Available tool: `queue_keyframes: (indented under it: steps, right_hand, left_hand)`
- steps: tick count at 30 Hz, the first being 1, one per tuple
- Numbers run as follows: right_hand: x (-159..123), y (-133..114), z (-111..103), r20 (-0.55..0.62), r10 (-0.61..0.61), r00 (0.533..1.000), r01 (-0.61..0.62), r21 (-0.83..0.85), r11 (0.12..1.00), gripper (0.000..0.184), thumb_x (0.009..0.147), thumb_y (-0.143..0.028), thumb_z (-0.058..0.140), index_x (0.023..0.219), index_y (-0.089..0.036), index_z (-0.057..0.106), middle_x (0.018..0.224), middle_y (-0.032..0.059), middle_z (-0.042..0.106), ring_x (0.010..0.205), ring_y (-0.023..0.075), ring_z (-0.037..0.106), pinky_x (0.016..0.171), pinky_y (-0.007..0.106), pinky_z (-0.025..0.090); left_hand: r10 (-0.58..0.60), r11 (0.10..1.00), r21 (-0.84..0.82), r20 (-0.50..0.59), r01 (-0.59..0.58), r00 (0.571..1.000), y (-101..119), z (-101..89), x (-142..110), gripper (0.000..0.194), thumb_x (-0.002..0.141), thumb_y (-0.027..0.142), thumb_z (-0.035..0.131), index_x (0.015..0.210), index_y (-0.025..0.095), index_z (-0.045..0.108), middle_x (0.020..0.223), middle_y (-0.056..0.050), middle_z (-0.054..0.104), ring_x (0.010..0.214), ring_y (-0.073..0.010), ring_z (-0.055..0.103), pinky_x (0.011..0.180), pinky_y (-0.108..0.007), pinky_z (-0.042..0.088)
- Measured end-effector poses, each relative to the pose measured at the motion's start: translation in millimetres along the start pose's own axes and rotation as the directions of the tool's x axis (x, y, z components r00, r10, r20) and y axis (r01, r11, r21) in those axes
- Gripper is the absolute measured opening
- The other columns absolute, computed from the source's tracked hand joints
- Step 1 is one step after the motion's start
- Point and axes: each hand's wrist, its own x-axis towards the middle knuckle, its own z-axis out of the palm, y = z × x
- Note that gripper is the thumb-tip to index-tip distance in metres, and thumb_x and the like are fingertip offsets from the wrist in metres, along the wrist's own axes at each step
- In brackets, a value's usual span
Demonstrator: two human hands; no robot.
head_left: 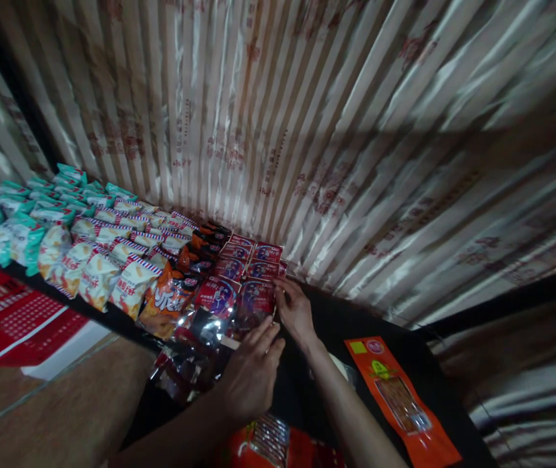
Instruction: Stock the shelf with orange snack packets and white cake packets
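Observation:
Red-and-purple snack packets with clear lower ends lie in two overlapping columns on a black surface. My left hand rests at the lower right of these packets, its fingers stretched out together and touching the nearest right-hand packet. My right hand is at that packet's right edge, with curled fingers and thumb closed on the edge. Part of the packet's lower end is hidden by my left hand. Dark glossy packaging lies left of my left wrist.
Orange-and-black chip bags, white striped-top bags and teal bags stand in rows leftward. An orange long packet lies right; another orange packet is nearest me. A red basket sits lower left. Pleated curtain hangs behind.

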Motion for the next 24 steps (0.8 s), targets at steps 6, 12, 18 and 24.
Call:
queue_keyframes:
  steps: [6,12,18,24]
  right_hand:
    - [-49,18,-44,-0.055,0.130,0.990,-0.134,-0.073,0.988,0.031,0.084,-0.033,0.042,0.096,-0.018,0.067,0.104,0.0097,0.066,0.100,0.0200,0.058,0.092,0.039,0.045]
    - [-111,48,-93,-0.151,0.220,0.964,-0.245,-0.178,0.953,0.036,0.084,-0.036,0.039,0.093,-0.015,0.066,0.101,0.0121,0.066,0.097,0.0214,0.059,0.090,0.040,0.046]
    - [-165,75,-125,-0.165,0.229,0.959,-0.272,-0.321,0.907,0.037,0.085,-0.033,0.037,0.094,-0.013,0.067,0.098,0.0142,0.067,0.094,0.0226,0.060,0.088,0.039,0.046]
    - [-186,84,-116,-0.005,0.160,0.987,-0.146,-0.443,0.885,0.039,0.087,-0.035,0.038,0.104,-0.014,0.065,0.117,0.0138,0.060,0.114,0.0244,0.049,0.098,0.043,0.038]
  left_hand:
    - [0.073,0.994,-0.084,0.100,-0.065,0.992,45,29.7,-26,0.041,0.087,0.016,0.036,0.126,0.013,0.047,0.141,-0.010,0.039,0.135,-0.0204,0.024,0.109,-0.037,0.031]
    - [0.175,0.980,-0.135,0.206,-0.149,0.963,73,69.2,-54,0.040,0.086,0.021,0.037,0.123,0.010,0.048,0.140,-0.015,0.039,0.135,-0.0242,0.023,0.109,-0.038,0.029]
    - [0.182,0.981,-0.115,0.286,-0.154,0.941,90,107.3,-71,0.039,0.087,0.023,0.037,0.120,0.008,0.050,0.141,-0.016,0.036,0.135,-0.0260,0.021,0.109,-0.038,0.027]
    - [0.203,0.979,-0.075,0.343,-0.188,0.917,97,139.0,-90,0.037,0.086,0.027,0.039,0.116,0.009,0.052,0.142,-0.016,0.034,0.136,-0.0274,0.018,0.111,-0.040,0.023]
